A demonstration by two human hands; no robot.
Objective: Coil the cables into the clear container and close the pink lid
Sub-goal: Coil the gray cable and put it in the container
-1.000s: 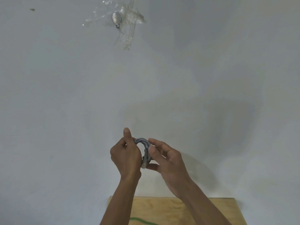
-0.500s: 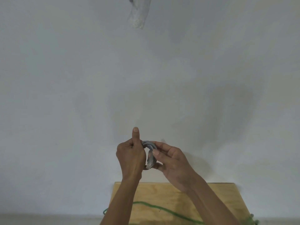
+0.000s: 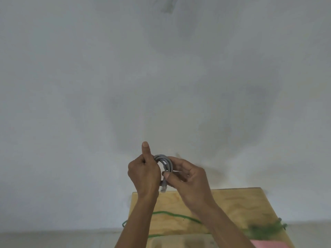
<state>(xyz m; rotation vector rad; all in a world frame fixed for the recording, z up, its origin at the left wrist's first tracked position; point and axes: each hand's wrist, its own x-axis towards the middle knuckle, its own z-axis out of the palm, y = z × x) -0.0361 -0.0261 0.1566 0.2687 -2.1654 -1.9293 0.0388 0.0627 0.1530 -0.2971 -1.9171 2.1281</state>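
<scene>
A grey cable wound into a small coil is held up in front of the wall, above the table's far edge. My left hand grips the coil's left side, thumb pointing up. My right hand pinches the coil from the right. A clear plug hangs below the coil between the hands. A green cable lies across the wooden table. The pink lid shows at the bottom right edge. A clear container is partly visible at the bottom edge, blurred.
A pale grey wall fills most of the view behind the table. A tangle of green cord lies near the table's right edge. The floor strip shows at the bottom left.
The view has tilted down, showing more of the table, the green cable, the pink lid and the container. Both hands still hold the grey coil; the right fingers have shifted on it.
</scene>
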